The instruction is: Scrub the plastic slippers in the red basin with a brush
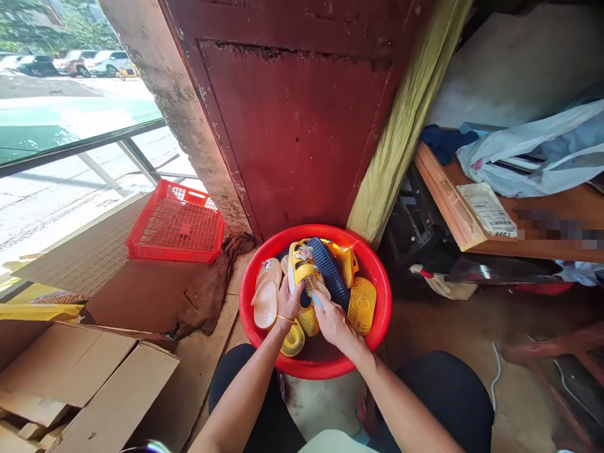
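A yellow sandal [302, 253] with a cartoon figure on its strap is gripped by my left hand [289, 303] over a red basin [315, 371]. My right hand [334, 322] closes round the blue handle of a scrub brush [311, 286], whose bristles meet the sandal's strap. Other footwear fills the basin: a dark blue sandal [329, 267] sole up, a yellow sole [362, 305] to the right, and a pale pink sandal [265, 303] to the left. Another yellow sandal [293, 338] lies below my left hand.
A red plastic crate [177, 226] stands on the left by a brown cloth [207, 296]. Cardboard boxes [70, 365] are at lower left. A dark red door [297, 126] rises behind the basin. A wooden table [500, 242] with a plastic bag [533, 151] is on the right.
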